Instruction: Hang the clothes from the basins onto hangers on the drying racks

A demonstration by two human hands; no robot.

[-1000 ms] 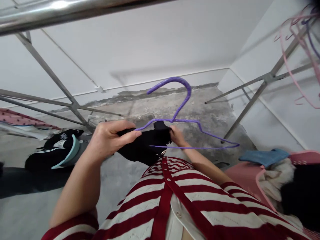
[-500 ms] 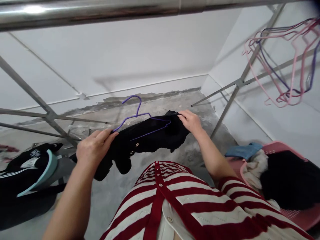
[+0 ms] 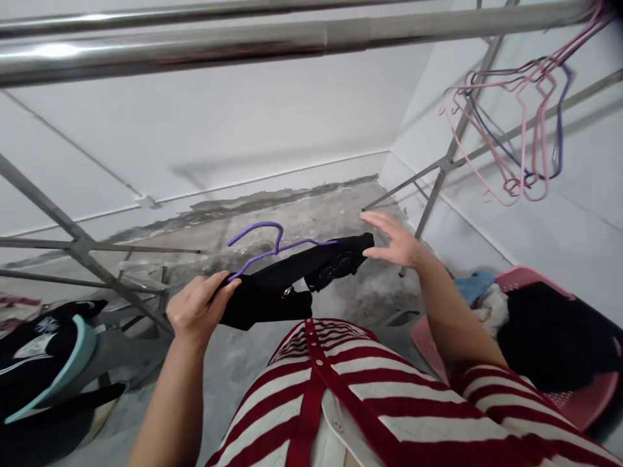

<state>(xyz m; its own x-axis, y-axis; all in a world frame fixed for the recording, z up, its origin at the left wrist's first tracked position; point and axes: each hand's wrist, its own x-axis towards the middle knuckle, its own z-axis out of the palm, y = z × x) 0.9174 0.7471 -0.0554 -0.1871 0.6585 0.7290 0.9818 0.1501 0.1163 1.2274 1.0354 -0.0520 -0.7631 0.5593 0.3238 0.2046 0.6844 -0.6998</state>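
A black garment (image 3: 272,305) with a metal button hangs in front of me on a purple hanger (image 3: 277,250). The hanger's hook points up and to the left. My left hand (image 3: 202,305) is closed around the garment's left end and the hanger's left arm. At the other end, my right hand (image 3: 394,243) has its fingers spread, thumb near the garment's right edge; whether it touches the cloth I cannot tell. The hanger's right end is inside the cloth.
A metal rail (image 3: 170,55) crosses above me. Pink and purple hangers (image 3: 523,117) hang at right. A pink basket (image 3: 588,402) of clothes stands at lower right, a light-blue-rimmed tub (image 3: 80,350) with black clothes at lower left. Metal rack legs (image 3: 445,162) stand on both sides.
My right hand has let go of the garment's right end and opened its fingers. Garment and hanger sit lower in view, and the right side of the cloth now covers the hanger's end.
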